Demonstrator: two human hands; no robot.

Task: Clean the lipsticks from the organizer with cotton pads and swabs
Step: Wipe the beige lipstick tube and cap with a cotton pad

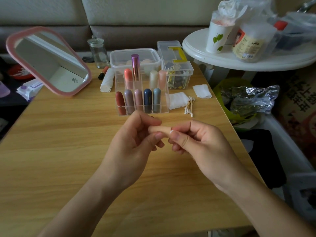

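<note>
Horizontally, a peach lipstick [159,129] is held above the wooden table [68,151].
It is pinched by curled fingers of the left hand [135,144] and right hand [195,144], near the clear organizer [164,103].

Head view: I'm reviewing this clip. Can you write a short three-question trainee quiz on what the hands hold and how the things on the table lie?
1. True or false: the peach lipstick is gripped by both the left hand and the right hand.
2. Relative to the organizer, the cotton swabs lie: A) inside it; B) on the table to its right; C) in a glass jar.
3. How many lipsticks stand in the organizer's front row?

Key: 1 true; 2 B; 3 five.
</note>
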